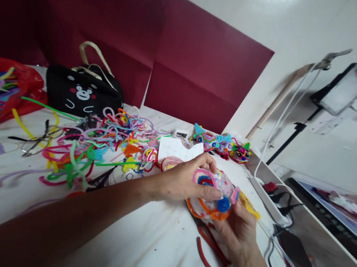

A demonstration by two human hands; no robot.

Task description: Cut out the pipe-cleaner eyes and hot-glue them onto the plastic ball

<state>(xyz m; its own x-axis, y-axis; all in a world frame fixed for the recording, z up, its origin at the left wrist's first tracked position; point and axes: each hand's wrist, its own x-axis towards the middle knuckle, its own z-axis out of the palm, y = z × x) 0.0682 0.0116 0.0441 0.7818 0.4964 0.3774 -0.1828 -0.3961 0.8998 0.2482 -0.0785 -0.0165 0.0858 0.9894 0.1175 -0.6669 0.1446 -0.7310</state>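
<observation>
Black bag (84, 93) with white bear face, red scissors (211, 256), maroon paper (162, 39), rainbow-striped pink craft (211, 190), white table (135, 261)

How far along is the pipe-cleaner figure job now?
Done: finished-looking figures stand by the table edge. In hand: the left hand and right hand hold a round figure, rainbow and blue pompom on. Left: a pile of loose pipe cleaners lies unused behind.
</observation>
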